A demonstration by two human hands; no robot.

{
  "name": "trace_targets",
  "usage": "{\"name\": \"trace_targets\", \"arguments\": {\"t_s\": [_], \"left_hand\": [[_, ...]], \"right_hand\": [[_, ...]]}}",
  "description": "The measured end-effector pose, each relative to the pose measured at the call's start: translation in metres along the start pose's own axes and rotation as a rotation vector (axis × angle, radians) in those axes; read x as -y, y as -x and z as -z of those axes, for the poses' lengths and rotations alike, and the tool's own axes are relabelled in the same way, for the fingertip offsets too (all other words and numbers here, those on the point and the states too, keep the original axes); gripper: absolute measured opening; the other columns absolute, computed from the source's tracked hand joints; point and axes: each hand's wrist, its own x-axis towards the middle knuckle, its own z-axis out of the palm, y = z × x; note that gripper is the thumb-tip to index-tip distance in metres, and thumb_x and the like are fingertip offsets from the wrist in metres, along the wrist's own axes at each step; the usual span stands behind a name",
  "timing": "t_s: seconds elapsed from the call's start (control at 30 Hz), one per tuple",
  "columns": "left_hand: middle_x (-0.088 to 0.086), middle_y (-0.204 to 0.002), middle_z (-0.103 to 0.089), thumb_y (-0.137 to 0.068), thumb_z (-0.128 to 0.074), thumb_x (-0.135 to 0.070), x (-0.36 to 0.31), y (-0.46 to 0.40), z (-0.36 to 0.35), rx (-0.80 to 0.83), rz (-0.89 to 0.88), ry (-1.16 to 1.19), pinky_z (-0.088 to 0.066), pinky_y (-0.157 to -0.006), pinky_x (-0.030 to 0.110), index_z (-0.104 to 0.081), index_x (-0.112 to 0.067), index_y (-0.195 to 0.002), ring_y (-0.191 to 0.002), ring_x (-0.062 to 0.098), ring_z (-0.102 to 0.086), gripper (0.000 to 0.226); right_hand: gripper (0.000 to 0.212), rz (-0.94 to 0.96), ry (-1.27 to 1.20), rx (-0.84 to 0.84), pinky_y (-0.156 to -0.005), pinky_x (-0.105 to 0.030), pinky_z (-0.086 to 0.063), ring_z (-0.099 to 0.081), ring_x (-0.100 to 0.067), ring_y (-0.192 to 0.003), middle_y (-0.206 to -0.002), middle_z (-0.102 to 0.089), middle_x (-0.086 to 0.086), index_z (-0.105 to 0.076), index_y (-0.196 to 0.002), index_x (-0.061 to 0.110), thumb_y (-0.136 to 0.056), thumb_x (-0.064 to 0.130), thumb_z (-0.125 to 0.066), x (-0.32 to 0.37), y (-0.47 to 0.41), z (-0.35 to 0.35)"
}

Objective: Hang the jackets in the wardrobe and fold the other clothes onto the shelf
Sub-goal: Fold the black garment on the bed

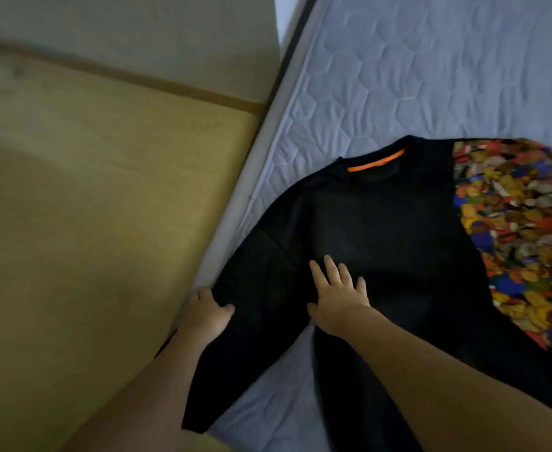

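The left hand [207, 309] pinches the sleeve [235, 347] of the limp black shirt [382, 230] (light, easily creased) while the right hand [338, 293] presses flat, fingers spread.

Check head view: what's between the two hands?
Only black shirt fabric, its sleeve area, spans between left hand and right hand in the head view.
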Motion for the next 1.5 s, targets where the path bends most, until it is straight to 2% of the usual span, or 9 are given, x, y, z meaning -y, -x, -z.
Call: {"name": "trace_targets", "arguments": {"t_s": [0.13, 0.23, 0.4, 0.57, 0.83, 1.03, 1.17, 1.33, 1.5], "left_hand": [[0.01, -0.147, -0.044, -0.095, -0.054, -0.039, 0.058, -0.011, 0.003, 0.025, -0.067, 0.105, -0.034, -0.111, 0.035, -0.039, -0.009, -0.144, -0.132, 0.027, -0.044, 0.059], [0.003, -0.14, -0.051, -0.089, -0.062, -0.044, 0.094, -0.012, 0.026, 0.138, -0.121, 0.237, -0.036, -0.11, 0.038, -0.048, -0.015, -0.135, -0.125, 0.022, -0.051, 0.057], [-0.001, -0.126, -0.057, -0.085, -0.068, -0.043, 0.162, -0.004, 0.051, 0.624, 0.054, -0.108, -0.044, -0.086, 0.025, -0.051, -0.017, -0.136, -0.111, 0.018, -0.056, 0.06], [0.005, -0.1, -0.071, -0.093, -0.059, -0.039, 0.207, -0.014, 0.075, 0.237, 0.072, 0.409, -0.052, -0.091, 0.036, -0.069, -0.01, -0.108, -0.091, 0.025, -0.067, 0.035], [0.01, -0.126, -0.059, -0.101, -0.037, -0.047, 0.247, 0.003, 0.101, 0.06, 0.146, 0.066, -0.045, -0.097, 0.039, -0.056, -0.011, -0.129, -0.113, 0.029, -0.056, 0.049], [0.005, -0.13, -0.058, -0.095, -0.054, -0.049, 0.23, 0.021, 0.148, 0.221, 0.104, 0.481, -0.041, -0.102, 0.036, -0.054, -0.014, -0.136, -0.119, 0.025, -0.055, 0.054], [0.014, -0.098, -0.063, -0.1, -0.048, -0.028, 0.238, 0.032, 0.175, 0.047, 0.081, 0.067, -0.043, -0.08, 0.031, -0.063, 0.0, -0.099, -0.09, 0.025, -0.058, 0.032], [0.002, -0.106, -0.055, -0.1, -0.042, -0.01, 0.189, 0.043, 0.189, 0.176, 0.082, 0.4, -0.046, -0.078, 0.034, -0.059, -0.026, -0.116, -0.101, 0.027, -0.056, 0.029], [0.013, -0.093, -0.064, -0.09, -0.037, -0.005, 0.094, 0.065, 0.195, 0.371, -0.135, 0.89, -0.049, -0.06, 0.027, -0.069, -0.015, -0.096, -0.076, 0.021, -0.062, 0.034]], "right_hand": [[0.072, 0.083, 0.094, -0.059, -0.113, -0.055, 0.012, 0.022, -0.024, -0.145, -0.156, 0.028, 0.001, 0.018, -0.15, 0.025, -0.097, 0.057, -0.019, 0.05, -0.016, -0.029], [0.075, 0.005, 0.013, 0.222, -0.117, -0.05, 0.011, 0.017, -0.023, -0.146, -0.157, 0.026, -0.004, 0.016, -0.151, 0.025, -0.094, 0.066, -0.01, 0.084, -0.025, -0.051], [0.074, 0.116, 0.07, 0.129, -0.116, -0.053, 0.005, 0.016, -0.025, -0.147, -0.157, 0.027, -0.001, 0.016, -0.15, 0.032, -0.094, 0.065, -0.018, 0.127, -0.022, -0.079], [0.091, 0.479, 0.316, 0.079, -0.112, -0.057, 0.014, 0.024, -0.022, -0.145, -0.145, 0.042, 0.009, 0.03, -0.143, 0.038, -0.082, 0.081, -0.022, 0.15, -0.004, -0.104], [0.115, 0.304, 0.4, 0.204, -0.112, -0.064, -0.004, 0.027, -0.033, -0.142, -0.148, 0.043, 0.0, 0.03, -0.144, 0.033, -0.079, 0.065, -0.06, 0.209, 0.009, -0.134], [0.089, 0.382, 0.469, -0.052, -0.112, -0.051, -0.021, -0.017, -0.032, -0.142, -0.158, -0.007, -0.007, 0.006, -0.152, 0.021, -0.09, 0.05, -0.051, 0.234, 0.026, -0.129], [0.037, 0.289, 0.423, -0.039, -0.091, -0.037, -0.041, -0.054, -0.028, -0.114, -0.128, -0.051, -0.007, -0.043, -0.131, 0.018, -0.094, 0.021, -0.042, 0.232, 0.026, -0.113], [0.036, 0.348, 0.149, 0.303, -0.105, -0.03, -0.038, -0.049, -0.024, -0.126, -0.138, -0.052, -0.009, -0.052, -0.134, 0.016, -0.1, 0.025, -0.04, 0.201, 0.017, -0.088], [0.028, 0.061, -0.513, 0.18, -0.096, -0.03, -0.043, -0.057, -0.027, -0.111, -0.124, -0.061, -0.013, -0.062, -0.121, 0.008, -0.097, 0.017, -0.05, 0.118, 0.015, -0.014]]}}
